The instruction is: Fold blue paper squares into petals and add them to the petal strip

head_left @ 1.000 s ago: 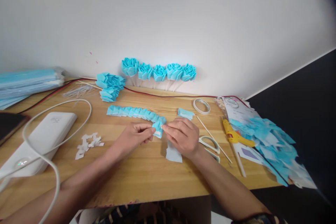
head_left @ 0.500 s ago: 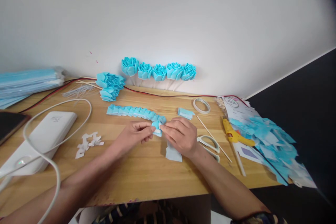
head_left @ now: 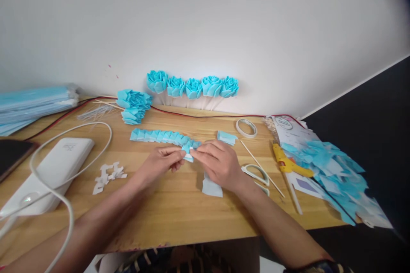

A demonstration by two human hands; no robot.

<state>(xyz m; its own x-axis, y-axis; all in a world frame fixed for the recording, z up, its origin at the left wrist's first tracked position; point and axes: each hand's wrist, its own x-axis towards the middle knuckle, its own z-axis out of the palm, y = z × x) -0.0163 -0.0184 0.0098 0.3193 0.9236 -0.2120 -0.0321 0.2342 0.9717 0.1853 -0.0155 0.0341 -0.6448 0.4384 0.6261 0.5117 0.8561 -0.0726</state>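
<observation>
Both my hands meet at the middle of the wooden desk (head_left: 179, 213). My left hand (head_left: 160, 165) and my right hand (head_left: 218, 163) each pinch a small folded blue paper piece (head_left: 187, 153) between fingertips. That piece sits at the right end of a long row of overlapping blue folded petals (head_left: 160, 136). A pale blue paper square (head_left: 211, 187) lies under my right wrist. A small stack of blue squares (head_left: 226, 137) lies just beyond my right hand.
Several finished blue paper roses (head_left: 192, 86) lean on the wall, one larger flower (head_left: 133, 102) lies left. A tape roll (head_left: 246, 128), skewer (head_left: 261, 166), scissors (head_left: 258, 175), yellow glue gun (head_left: 288, 163) and blue scraps (head_left: 333, 170) lie right. White power bank (head_left: 54, 166), cable and white paper bits (head_left: 107, 175) lie left.
Both hands have moved slightly away from me, carrying the small blue piece up against the right end of the petal row.
</observation>
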